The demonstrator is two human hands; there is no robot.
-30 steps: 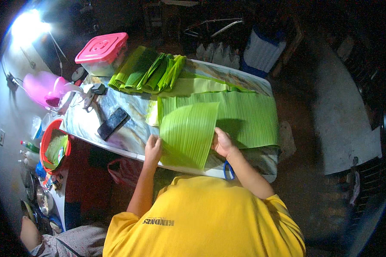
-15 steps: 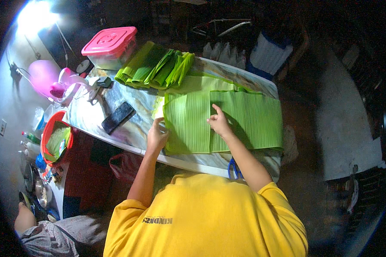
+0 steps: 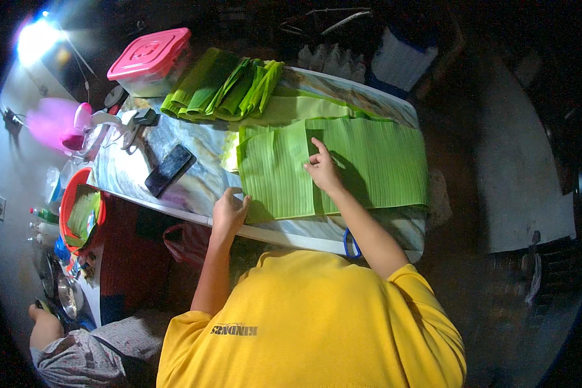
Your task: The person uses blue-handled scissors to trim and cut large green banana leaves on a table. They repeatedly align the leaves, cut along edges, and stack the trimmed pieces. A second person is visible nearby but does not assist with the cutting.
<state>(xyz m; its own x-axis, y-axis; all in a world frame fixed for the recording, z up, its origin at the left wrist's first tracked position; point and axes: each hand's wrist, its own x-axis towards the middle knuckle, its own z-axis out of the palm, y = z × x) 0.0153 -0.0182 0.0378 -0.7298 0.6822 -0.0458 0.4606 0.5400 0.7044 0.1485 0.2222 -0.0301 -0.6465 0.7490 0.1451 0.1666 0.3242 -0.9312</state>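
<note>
Wide green banana leaf pieces (image 3: 381, 161) lie flat and overlapping across the table, one edge running down their middle. My right hand (image 3: 324, 171) is over that overlap, index finger stretched out and the others partly bent. Beside the leaf's near left corner is my left hand (image 3: 227, 212), its thumb at the leaf edge and a small gap between thumb and forefinger. Both hands look open. Behind the flat pieces sits a pile of folded banana leaves (image 3: 223, 87). Blue scissors handles (image 3: 351, 244) show at the near table edge, partly hidden by my right arm.
A black phone (image 3: 170, 170) lies on the marbled table (image 3: 197, 139) to the left. Farther back are a pink-lidded container (image 3: 150, 55) and a pink fan (image 3: 55, 123). An orange basin (image 3: 64, 216) stands off the left side; another person's leg (image 3: 45, 333) shows below it.
My left hand has shifted down along the leaf's left edge, toward its near corner, with finger and thumb slightly apart. My right hand stays over the overlap. The whole view has shifted slightly.
</note>
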